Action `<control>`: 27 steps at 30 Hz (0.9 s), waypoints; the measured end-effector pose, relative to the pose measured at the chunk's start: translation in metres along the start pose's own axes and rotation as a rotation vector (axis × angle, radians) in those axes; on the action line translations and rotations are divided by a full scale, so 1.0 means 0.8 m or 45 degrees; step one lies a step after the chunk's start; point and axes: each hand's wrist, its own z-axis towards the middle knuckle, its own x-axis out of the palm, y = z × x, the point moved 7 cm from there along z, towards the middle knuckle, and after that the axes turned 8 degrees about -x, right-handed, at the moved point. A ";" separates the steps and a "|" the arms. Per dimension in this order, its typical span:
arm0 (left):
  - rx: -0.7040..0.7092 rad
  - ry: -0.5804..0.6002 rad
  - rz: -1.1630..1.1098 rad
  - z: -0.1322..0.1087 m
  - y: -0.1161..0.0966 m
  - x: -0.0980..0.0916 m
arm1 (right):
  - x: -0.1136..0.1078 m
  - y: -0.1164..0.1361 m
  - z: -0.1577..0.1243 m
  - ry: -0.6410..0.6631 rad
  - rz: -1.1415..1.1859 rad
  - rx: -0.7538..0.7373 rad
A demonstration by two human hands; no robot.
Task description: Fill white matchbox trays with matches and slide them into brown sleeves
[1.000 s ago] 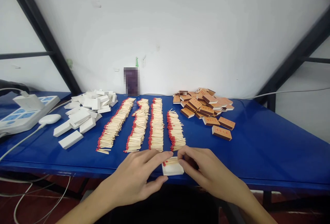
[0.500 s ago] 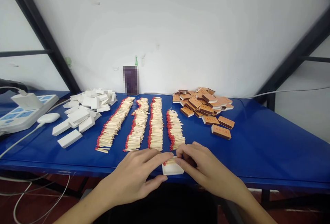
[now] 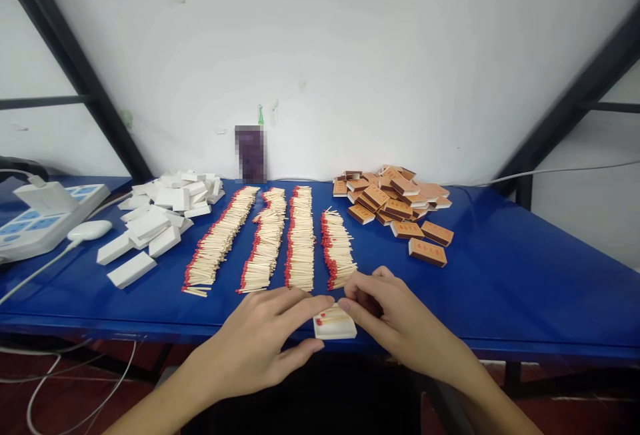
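Observation:
At the table's near edge lies a small white matchbox tray (image 3: 336,332) with a few red-headed matches (image 3: 334,317) inside. My left hand (image 3: 273,335) reaches around the tray's left end, its index finger at the far side and its thumb at the near side. Over the tray's far right corner, my right hand (image 3: 387,311) has its thumb and curled fingers drawn together. Whatever is between those fingertips, if anything, is hidden. Just beyond the hands is the shortest row of matches (image 3: 339,248), heads facing left.
Three longer match rows (image 3: 300,241) lie to the left of the short one. White trays (image 3: 155,215) are heaped at the left, brown-and-orange matchbox sleeves (image 3: 387,195) at the right. A power strip (image 3: 50,221) and white cable lie far left. A wall (image 3: 350,55) rises behind.
My right thumb and fingers have risen slightly off the tray, uncovering more of the matches in it. My left hand stays almost where it was. The whole view has shifted a little.

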 end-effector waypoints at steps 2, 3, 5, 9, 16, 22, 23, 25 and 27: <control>-0.013 0.022 -0.024 0.000 0.001 0.001 | -0.001 -0.005 -0.002 -0.016 0.018 0.043; -0.016 0.032 -0.038 0.000 0.001 0.002 | -0.001 -0.006 -0.002 -0.018 0.029 0.053; -0.019 0.042 -0.058 0.000 0.001 0.002 | -0.001 -0.007 -0.002 -0.018 0.042 0.053; -0.009 0.030 -0.070 0.002 0.000 0.001 | -0.006 -0.011 -0.005 -0.088 0.099 0.090; 0.006 0.023 -0.089 0.005 -0.002 0.000 | -0.005 -0.008 -0.006 -0.082 0.021 0.070; 0.006 0.038 -0.079 0.003 -0.003 0.001 | -0.010 -0.010 -0.003 -0.153 -0.005 0.065; 0.007 0.038 -0.078 0.002 -0.003 0.001 | -0.012 -0.013 -0.003 -0.184 -0.018 0.085; 0.004 0.042 -0.076 0.002 -0.002 0.002 | -0.014 -0.016 -0.003 -0.224 -0.081 0.106; -0.010 0.034 -0.078 0.002 0.000 0.001 | -0.013 -0.017 -0.002 -0.217 -0.134 0.084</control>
